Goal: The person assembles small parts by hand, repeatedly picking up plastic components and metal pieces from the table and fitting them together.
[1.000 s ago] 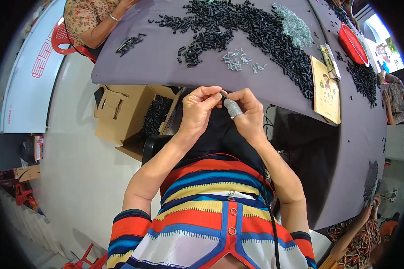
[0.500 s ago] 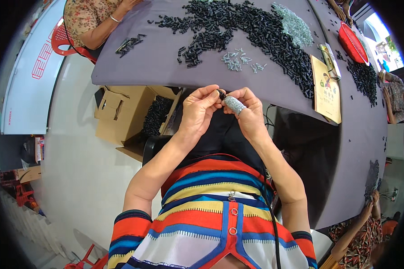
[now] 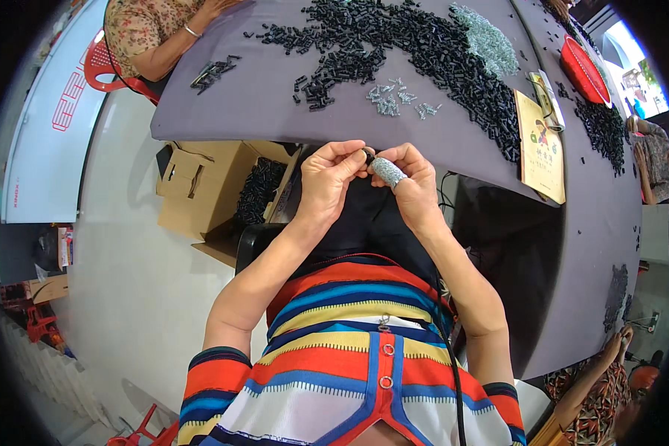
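Just off the table's near edge, above my lap, both hands meet fingertip to fingertip. My left hand [image 3: 327,182] is closed in a pinch on a small black piece [image 3: 369,157], mostly hidden by the fingertips. From the other side my right hand [image 3: 415,182] pinches at the same piece; its thumb wears a speckled silver-grey finger cover [image 3: 387,172]. Beyond them, on the grey-covered table [image 3: 275,119], lie a small cluster of metal springs [image 3: 386,102] and a wide heap of short black cylindrical pieces [image 3: 424,56].
Left of my hands, an open cardboard box [image 3: 208,182] holds more black pieces [image 3: 262,186]. A booklet [image 3: 540,152] lies at the table's right edge. Farther off are a silvery pile [image 3: 487,44] and a red basket [image 3: 583,70]. Other people's arms rest around the table.
My hands stay nearly in place, with the black piece shifting slightly between the fingertips. At the lower right, another person's hands have moved slightly away from the dark pieces there.
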`<state>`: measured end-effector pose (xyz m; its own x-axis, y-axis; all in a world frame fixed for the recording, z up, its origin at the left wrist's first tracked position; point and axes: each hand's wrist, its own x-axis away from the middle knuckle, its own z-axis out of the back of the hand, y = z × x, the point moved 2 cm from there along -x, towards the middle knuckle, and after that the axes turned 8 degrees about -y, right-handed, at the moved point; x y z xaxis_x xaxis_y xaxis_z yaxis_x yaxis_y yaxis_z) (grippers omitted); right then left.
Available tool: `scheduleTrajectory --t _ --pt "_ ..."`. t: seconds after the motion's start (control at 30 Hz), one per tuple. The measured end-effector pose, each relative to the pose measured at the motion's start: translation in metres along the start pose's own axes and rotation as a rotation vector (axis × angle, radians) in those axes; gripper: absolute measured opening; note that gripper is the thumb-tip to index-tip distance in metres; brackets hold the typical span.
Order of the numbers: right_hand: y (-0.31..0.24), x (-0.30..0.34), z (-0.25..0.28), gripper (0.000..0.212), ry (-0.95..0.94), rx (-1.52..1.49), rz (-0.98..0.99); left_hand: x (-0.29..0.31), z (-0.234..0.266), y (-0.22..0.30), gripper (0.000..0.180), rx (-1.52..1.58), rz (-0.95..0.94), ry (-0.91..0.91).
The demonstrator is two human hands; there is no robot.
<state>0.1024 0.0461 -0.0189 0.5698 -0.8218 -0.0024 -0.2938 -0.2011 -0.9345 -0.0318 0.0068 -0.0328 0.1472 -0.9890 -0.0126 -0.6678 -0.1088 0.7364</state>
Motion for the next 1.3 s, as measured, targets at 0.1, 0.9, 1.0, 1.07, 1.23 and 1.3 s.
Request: scheduleTrajectory --t 0.1,0.9,1.0,1.07,1.23,1.3 --pt "-0.006 0.001 -0.004 0.007 0.021 0.076 0.003 0.002 -0.002 0.002 0.012 -0.085 -0.035 0.003" --pt "-0.011 -0.004 0.005 0.023 -0.049 0.379 0.041 -0.006 0.005 0.008 0.033 0.076 0.105 -0.078" --pt "-0.021 -0.003 0.006 0.033 -0.093 0.5 0.059 -0.007 0.009 0.014 0.037 0.064 0.139 -0.177" --pt "-0.026 -0.003 0.006 0.038 -0.117 0.573 0.059 -0.006 0.004 0.013 0.039 0.063 0.147 -0.167" --pt "-0.03 -0.004 0.003 0.033 -0.217 0.677 0.211 -0.005 0.001 0.008 0.043 0.03 0.185 -0.197" --pt "-0.032 -0.004 0.004 0.032 -0.239 0.677 0.192 -0.004 0.0 0.007 0.045 0.022 0.21 -0.204"
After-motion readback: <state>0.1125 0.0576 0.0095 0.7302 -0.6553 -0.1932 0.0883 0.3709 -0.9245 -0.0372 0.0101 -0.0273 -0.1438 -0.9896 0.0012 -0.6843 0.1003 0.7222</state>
